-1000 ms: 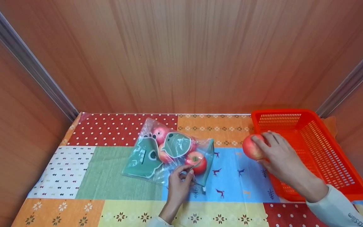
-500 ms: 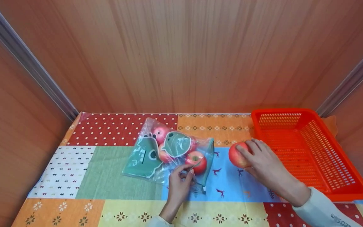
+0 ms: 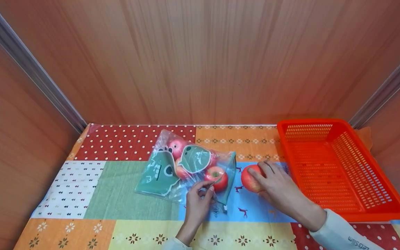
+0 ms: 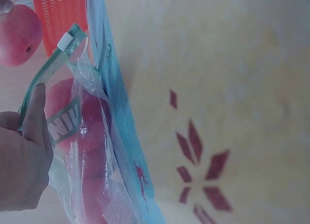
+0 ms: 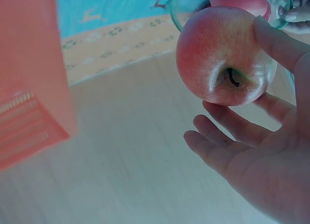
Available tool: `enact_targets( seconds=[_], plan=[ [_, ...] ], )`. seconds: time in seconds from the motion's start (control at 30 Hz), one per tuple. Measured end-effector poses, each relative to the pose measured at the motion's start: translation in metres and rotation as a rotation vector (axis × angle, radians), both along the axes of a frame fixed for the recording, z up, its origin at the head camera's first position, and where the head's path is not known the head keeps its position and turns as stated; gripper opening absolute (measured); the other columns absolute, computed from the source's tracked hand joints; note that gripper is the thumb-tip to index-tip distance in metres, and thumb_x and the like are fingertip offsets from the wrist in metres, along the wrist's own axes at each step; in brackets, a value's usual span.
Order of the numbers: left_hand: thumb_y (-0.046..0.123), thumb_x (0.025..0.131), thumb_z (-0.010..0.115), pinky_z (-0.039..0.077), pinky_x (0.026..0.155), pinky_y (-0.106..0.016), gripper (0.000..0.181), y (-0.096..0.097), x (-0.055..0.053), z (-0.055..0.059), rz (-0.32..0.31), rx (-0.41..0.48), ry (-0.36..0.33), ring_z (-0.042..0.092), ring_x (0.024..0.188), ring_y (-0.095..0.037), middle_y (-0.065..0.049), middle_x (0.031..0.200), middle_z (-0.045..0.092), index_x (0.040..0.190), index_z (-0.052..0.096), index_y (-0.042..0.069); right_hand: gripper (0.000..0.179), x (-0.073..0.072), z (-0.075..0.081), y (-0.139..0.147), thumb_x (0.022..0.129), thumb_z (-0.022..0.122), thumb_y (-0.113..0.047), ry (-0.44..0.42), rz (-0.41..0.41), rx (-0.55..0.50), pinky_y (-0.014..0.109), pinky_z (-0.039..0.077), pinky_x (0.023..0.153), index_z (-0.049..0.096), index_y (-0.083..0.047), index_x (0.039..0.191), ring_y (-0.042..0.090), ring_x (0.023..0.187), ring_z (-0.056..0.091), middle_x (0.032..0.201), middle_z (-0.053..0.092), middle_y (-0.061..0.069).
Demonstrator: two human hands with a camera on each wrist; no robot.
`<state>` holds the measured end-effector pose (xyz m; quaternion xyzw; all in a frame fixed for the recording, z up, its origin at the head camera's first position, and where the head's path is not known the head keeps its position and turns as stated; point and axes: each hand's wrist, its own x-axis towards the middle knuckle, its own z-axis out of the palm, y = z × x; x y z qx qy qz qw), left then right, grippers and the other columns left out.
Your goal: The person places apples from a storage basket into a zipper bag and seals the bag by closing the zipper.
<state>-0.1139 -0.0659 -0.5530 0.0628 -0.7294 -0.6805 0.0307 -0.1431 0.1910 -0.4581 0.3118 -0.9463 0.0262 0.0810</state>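
Observation:
My right hand [image 3: 279, 187] holds a red apple [image 3: 252, 178] between thumb and fingers, just right of the bag's mouth. In the right wrist view that apple [image 5: 223, 56] shows its stem, and the ring and little fingers stay off it. A clear zip bag [image 3: 165, 177] with green printed pictures lies on the cloth, several apples inside. My left hand [image 3: 198, 201] pinches the near side of the bag's opening. The left wrist view shows the green zip edge [image 4: 41, 73] between the fingers, a white slider [image 4: 65, 41] at its end, and the mouth held apart.
An orange-red plastic basket [image 3: 290, 166] with slotted walls stands at the right of the table. A patchwork tablecloth [image 3: 127, 205] covers the tabletop. Wood-grain panels [image 3: 200, 62] rise at the back and both sides.
My right hand has moved left and a little toward me with the apple, from beside the basket's rim to near the bag's mouth. The left hand and the bag have stayed put.

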Motion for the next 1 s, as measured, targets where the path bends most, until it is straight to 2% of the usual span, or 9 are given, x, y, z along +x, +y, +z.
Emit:
enact_targets(
  seconds=[0.33, 0.63, 1.0],
  plan=[
    [0.009, 0.102, 0.070, 0.062, 0.069, -0.026, 0.023, 0.000, 0.001, -0.003, 0.000, -0.014, -0.004, 0.067, 0.079, -0.020, -0.008, 0.111, 0.065, 0.124, 0.073, 0.005, 0.078, 0.002, -0.013, -0.009, 0.074, 0.097, -0.019, -0.021, 0.051, -0.054, 0.060, 0.052, 0.106, 0.062, -0.013, 0.143, 0.045, 0.128, 0.056, 0.138, 0.059, 0.023],
    [0.006, 0.101, 0.070, 0.061, 0.067, -0.025, 0.021, 0.001, 0.000, -0.003, 0.017, -0.052, 0.002, 0.069, 0.078, -0.018, -0.009, 0.110, 0.066, 0.121, 0.074, 0.004, 0.079, 0.000, -0.023, -0.015, 0.071, 0.099, -0.021, 0.059, 0.100, -0.052, 0.058, 0.052, 0.107, 0.062, -0.013, 0.140, 0.044, 0.125, 0.057, 0.134, 0.060, 0.022],
    [0.008, 0.102, 0.070, 0.060, 0.067, -0.023, 0.022, 0.001, 0.000, -0.001, 0.017, -0.035, 0.004, 0.067, 0.079, -0.019, -0.008, 0.112, 0.066, 0.123, 0.073, 0.006, 0.074, -0.004, -0.034, -0.025, 0.075, 0.097, -0.021, 0.034, 0.109, -0.073, 0.058, 0.052, 0.107, 0.063, -0.013, 0.141, 0.043, 0.124, 0.057, 0.134, 0.060, 0.022]
  ],
)
